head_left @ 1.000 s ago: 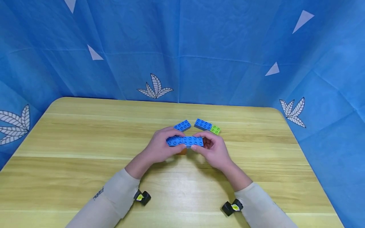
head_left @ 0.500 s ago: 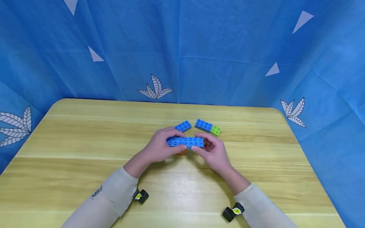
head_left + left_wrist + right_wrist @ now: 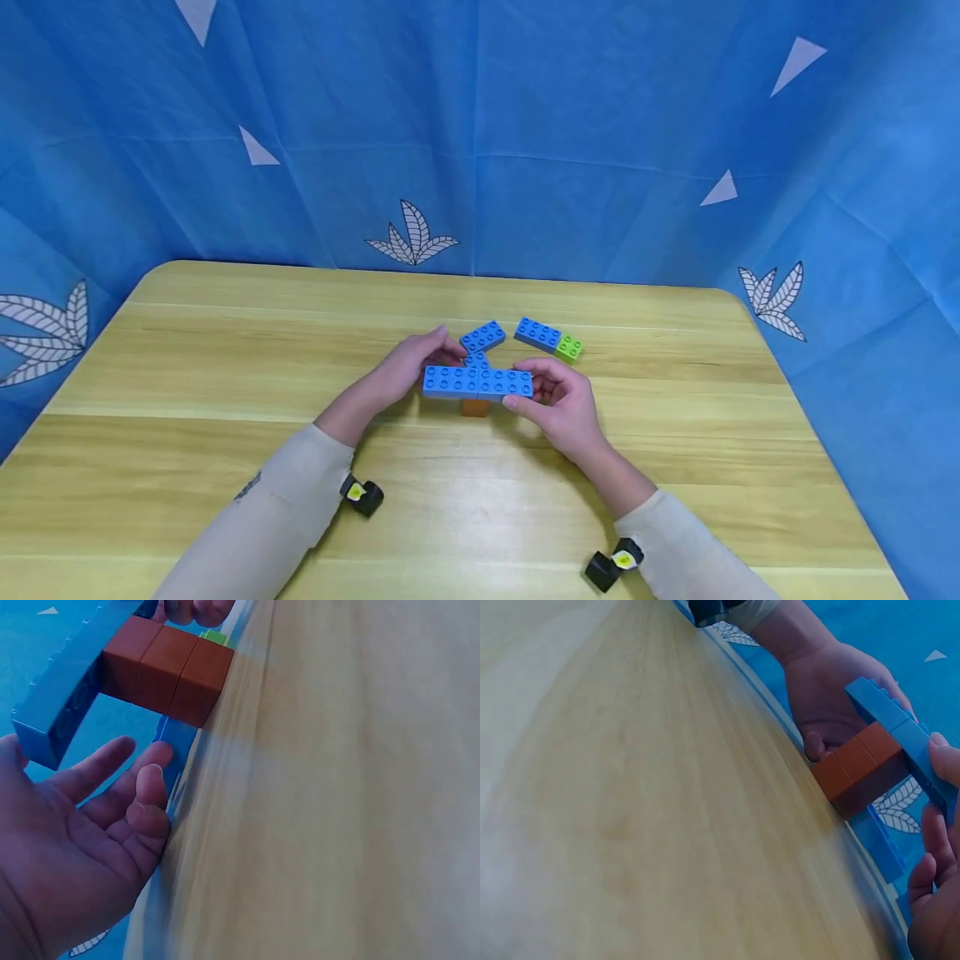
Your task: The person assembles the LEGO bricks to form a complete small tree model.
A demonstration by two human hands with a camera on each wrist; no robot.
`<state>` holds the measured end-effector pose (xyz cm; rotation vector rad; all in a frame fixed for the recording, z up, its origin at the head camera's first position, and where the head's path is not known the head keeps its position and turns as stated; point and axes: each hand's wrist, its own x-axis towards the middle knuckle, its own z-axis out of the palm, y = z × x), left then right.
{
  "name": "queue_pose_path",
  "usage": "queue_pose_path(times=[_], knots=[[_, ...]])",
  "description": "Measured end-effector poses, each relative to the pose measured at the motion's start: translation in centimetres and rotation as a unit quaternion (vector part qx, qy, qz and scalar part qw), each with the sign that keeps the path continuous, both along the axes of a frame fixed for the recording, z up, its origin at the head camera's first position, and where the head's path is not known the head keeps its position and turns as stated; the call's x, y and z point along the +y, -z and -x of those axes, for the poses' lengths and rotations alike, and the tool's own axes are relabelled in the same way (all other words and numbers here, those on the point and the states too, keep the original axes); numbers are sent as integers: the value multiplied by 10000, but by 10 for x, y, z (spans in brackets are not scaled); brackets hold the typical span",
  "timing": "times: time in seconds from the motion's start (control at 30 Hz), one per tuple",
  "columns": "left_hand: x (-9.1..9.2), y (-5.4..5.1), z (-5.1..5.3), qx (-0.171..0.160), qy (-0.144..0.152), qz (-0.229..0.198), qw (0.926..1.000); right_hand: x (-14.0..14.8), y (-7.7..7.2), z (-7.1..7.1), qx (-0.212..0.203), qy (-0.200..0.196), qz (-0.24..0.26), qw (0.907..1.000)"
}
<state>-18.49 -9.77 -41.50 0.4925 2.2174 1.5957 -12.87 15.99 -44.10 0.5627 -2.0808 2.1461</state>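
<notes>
Two blue toy building bricks (image 3: pixel 477 382) lie end to end as a bar on top of a stack of three orange bricks (image 3: pixel 859 769). The stack stands on the table, its front peeking out below the bar in the head view. My right hand (image 3: pixel 562 404) pinches the bar's right end, thumb in front and fingers behind. Beside the left end is my left hand (image 3: pixel 408 362), its fingers loosely bent and holding nothing. In the left wrist view this hand (image 3: pixel 90 832) shows its palm below the bar. A blue brick (image 3: pixel 476 360) is partly hidden behind the bar.
Behind the bar lies another blue brick (image 3: pixel 482 337), set at an angle. A blue brick (image 3: pixel 537 333) and a small lime-green brick (image 3: pixel 569 348) touch end to end farther right. A blue curtain (image 3: pixel 480 125) hangs past the wooden table's (image 3: pixel 225 350) far edge.
My left hand has let go of the bar's left end and drawn back to the left. The right hand keeps its grip, and the bar has hardly moved.
</notes>
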Motion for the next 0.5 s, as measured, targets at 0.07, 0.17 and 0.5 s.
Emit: queue_pose_path(times=[0.07,0.17,0.5], knots=[[3,2,3,-91,192,-141,9997,0,1,0,18,10,-6,10000],[6,2,7,-132,349,-209,9991,0,1,0,24,49,-28,10000],[7,4,21,-486,-194,-1202,9914,1,4,4,120,18,20,9999]])
